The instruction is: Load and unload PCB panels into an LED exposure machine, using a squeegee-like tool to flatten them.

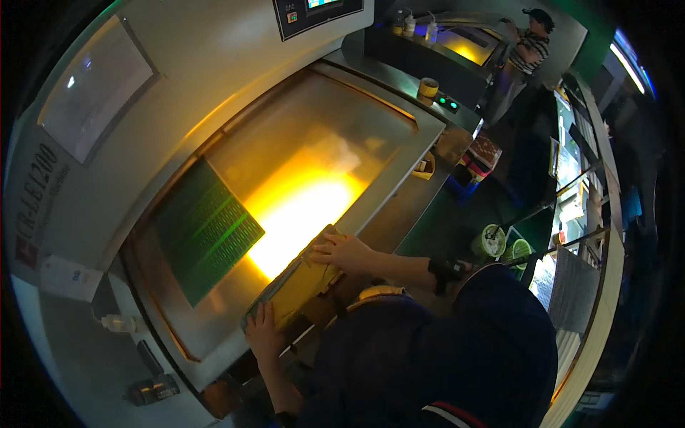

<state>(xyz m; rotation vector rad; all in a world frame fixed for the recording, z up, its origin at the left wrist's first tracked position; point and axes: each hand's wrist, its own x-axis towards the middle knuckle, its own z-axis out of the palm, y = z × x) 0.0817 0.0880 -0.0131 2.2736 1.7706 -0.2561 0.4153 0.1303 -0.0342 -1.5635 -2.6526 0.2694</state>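
Note:
At the front edge of the machine's bed, both my hands are on a long yellowish slab with a dark edge [303,285]; its exact kind I cannot make out. My left hand [262,334] grips its near-left end, fingers spread over the edge. The far-right end is under my right hand [344,253], with the fingers bent over its top. Beyond them, a green panel with rows of fine markings [207,232] lies flat on the left part of the metal bed [250,135]. Bright yellow light glares on the bed beside that panel.
A control screen [321,6] sits on the machine's front. A tape roll [428,87] stands by lit green buttons [448,104]. At the left are a small bottle [118,323] and a dark tool [153,390]. Green buckets [489,242] stand right; another person [526,53] works far back.

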